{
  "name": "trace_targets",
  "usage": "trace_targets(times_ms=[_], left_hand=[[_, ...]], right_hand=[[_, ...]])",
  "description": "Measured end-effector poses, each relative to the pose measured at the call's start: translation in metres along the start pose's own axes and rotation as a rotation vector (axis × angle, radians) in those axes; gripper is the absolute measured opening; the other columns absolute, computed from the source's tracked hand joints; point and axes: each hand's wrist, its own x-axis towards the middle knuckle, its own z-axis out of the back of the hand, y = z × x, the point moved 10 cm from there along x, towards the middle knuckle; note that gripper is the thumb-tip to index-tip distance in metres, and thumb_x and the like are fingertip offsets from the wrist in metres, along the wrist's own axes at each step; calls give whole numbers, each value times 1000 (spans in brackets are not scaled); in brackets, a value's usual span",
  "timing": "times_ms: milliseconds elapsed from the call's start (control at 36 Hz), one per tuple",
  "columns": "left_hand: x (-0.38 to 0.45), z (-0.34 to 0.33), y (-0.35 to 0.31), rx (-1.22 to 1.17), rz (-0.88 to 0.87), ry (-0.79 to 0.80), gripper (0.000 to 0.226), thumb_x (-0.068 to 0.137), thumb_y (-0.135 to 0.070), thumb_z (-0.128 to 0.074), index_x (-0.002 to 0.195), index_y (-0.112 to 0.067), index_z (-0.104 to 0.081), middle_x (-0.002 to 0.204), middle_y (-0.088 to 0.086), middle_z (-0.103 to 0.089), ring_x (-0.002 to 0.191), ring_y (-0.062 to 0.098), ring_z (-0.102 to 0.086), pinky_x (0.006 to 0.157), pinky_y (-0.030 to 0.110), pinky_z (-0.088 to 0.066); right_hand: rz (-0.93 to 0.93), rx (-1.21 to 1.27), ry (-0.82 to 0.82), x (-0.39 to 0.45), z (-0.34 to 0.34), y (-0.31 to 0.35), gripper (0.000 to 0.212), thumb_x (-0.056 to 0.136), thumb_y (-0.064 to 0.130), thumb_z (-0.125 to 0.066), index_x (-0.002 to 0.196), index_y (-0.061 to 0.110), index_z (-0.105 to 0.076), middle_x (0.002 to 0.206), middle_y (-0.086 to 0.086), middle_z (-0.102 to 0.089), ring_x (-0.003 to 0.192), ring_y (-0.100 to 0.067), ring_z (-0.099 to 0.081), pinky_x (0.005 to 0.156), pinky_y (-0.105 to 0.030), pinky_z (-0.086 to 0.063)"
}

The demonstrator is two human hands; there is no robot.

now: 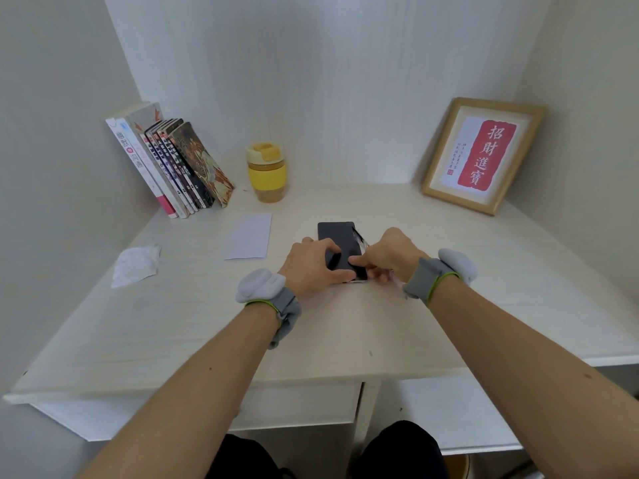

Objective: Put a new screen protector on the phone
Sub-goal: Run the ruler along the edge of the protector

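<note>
Two forearms reach out over the near edge of the desk (173,340), both hands busy on the phone (337,236).

The left hand (311,267) lies across the near left part of the phone, fingers spread and pressing it flat; the right hand (387,254) pinches a clear film (359,238) at the phone's right edge, apparently lifting it. The phone lies mid-desk, just right of a white packet (249,236), with a crumpled wipe (136,266) further left. The risks, as I see it: if that film is tugged unevenly, the phone could skid or the protector could shift out of line. Bare fingertips on the glass could leave smudges or trap dust and bubbles underneath.
</note>
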Motion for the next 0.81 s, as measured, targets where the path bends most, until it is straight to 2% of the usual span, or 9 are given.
trace_targets(times_ms=[139, 389, 806], left_hand=[[0, 0, -2, -20, 0, 7, 62, 76, -55, -70, 128, -27, -52, 122, 9, -45, 114, 26, -45, 92, 30, -39], [1, 0, -2, -38, 5, 23, 60, 77, -51, -71, 128, -26, -52, 122, 9, -43, 114, 26, -47, 97, 32, -42], [3, -2, 0, -51, 6, 27, 59, 77, -50, -72, 127, -26, -53, 122, 10, -42, 112, 27, -48, 96, 33, -43]], right_hand=[[-6, 1, -12, -1, 0, -1, 28, 78, 17, -81, 73, 5, -57, 57, -9, -60, 24, -12, -41, 40, -20, -37], [-3, 15, -44, 3, -2, -2, 28, 75, 17, -83, 75, 5, -58, 62, -11, -65, 45, -20, -55, 45, -26, -41], [14, -1, -39, 1, -2, -2, 26, 78, 17, -81, 80, 5, -58, 63, -8, -63, 28, -12, -47, 39, -22, -38]])
